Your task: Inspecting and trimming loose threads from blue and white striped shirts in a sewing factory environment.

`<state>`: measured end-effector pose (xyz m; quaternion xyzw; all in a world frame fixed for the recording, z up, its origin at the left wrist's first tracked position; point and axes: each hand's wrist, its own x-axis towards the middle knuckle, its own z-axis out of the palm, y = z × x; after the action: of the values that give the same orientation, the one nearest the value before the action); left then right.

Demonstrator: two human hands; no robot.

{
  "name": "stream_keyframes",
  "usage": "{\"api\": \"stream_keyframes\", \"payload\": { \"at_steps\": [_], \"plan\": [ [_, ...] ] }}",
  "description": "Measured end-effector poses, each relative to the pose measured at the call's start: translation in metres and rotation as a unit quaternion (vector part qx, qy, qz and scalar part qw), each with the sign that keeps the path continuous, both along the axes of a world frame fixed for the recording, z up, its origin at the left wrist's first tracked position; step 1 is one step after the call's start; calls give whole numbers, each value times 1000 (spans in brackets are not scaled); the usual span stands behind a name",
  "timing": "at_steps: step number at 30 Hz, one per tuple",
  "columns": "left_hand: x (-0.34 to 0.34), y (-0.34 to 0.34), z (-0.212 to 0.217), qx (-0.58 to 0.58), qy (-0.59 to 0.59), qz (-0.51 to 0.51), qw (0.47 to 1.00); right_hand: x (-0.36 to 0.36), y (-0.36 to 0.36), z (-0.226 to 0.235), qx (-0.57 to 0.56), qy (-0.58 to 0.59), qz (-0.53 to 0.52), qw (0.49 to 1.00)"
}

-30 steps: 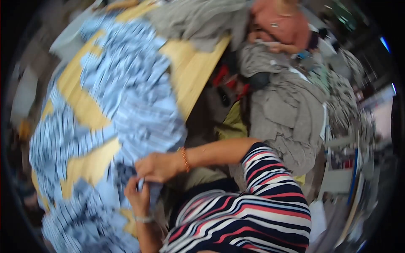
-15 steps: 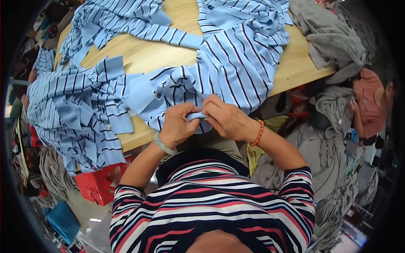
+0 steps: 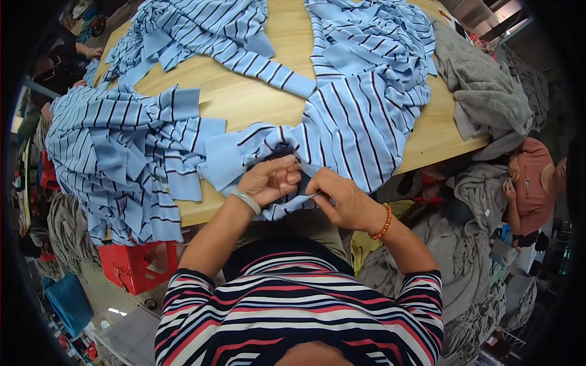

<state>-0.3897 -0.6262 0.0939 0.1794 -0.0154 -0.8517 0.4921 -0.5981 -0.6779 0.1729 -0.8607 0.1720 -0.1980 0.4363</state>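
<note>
Striped cloth [image 3: 342, 134] pinched as before; left hand [image 3: 268, 181], right hand [image 3: 342, 198] unmoved.

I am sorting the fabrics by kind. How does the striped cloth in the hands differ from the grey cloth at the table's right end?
The striped cloth is light blue with dark stripes; the grey cloth is plain. The striped cloth is pinched by the left hand and right hand; the grey cloth lies untouched. Both rest crumpled on the wooden table.

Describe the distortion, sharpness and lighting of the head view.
Head view: strong fisheye, the wooden table edge bows and a black rim rings the frame; both hands, left hand and right hand, and the striped blue fabric look sharp; lighting is even, without harsh glare.
</note>
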Motion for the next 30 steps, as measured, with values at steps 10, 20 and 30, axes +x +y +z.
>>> {"api": "stream_keyframes", "payload": {
  "at_steps": [10, 20, 30],
  "plan": [
    [-27, 17, 42, -156, -492, 199, 833, 14, 9, 10, -110, -43, -84, 989],
    [-24, 22, 46, -118, -428, 159, 882, 21, 13, -3, -168, -65, -147, 973],
    [-13, 22, 51, -214, -517, 69, 826, 12, 7, -16, -229, 3, -130, 965]
  ]
}}
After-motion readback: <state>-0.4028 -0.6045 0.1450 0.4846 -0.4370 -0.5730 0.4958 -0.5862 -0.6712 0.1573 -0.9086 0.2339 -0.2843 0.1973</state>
